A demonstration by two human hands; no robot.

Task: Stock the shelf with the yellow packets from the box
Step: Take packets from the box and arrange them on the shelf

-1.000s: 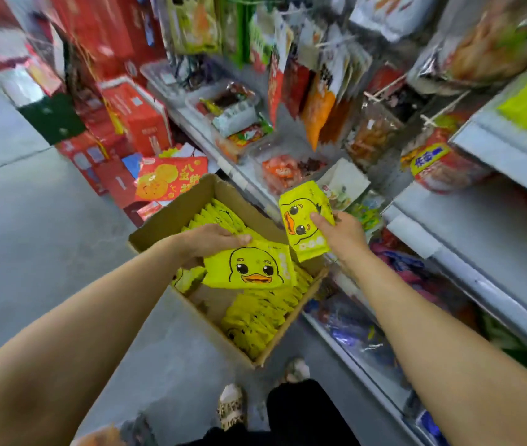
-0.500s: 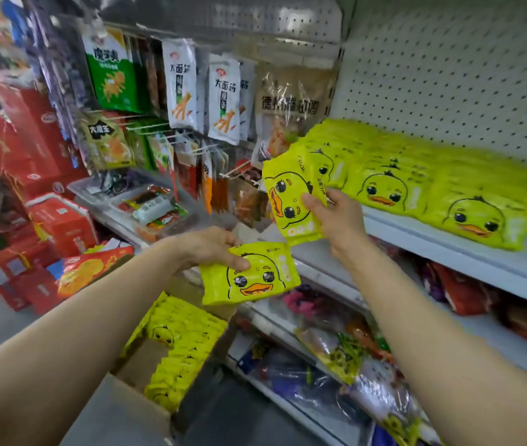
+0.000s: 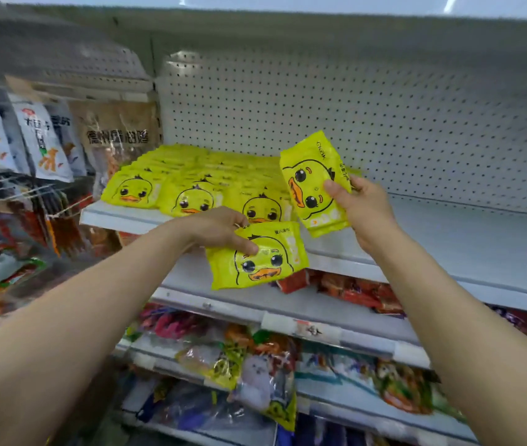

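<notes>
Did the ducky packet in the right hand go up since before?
Yes. The packet in the right hand was down by the box; now it is up beside the rows of yellow packets on the shelf.

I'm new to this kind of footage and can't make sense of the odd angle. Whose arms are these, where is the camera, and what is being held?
There is no machine here: a person wears a wide-angle camera on the head, so you look down along their own arms. The left hand grips one yellow duck packet lying flat, below the shelf edge. The right hand holds a second duck packet upright above the white shelf. On that shelf, to the left, lie rows of the same yellow packets. Other snack bags fill the lower shelves.
</notes>
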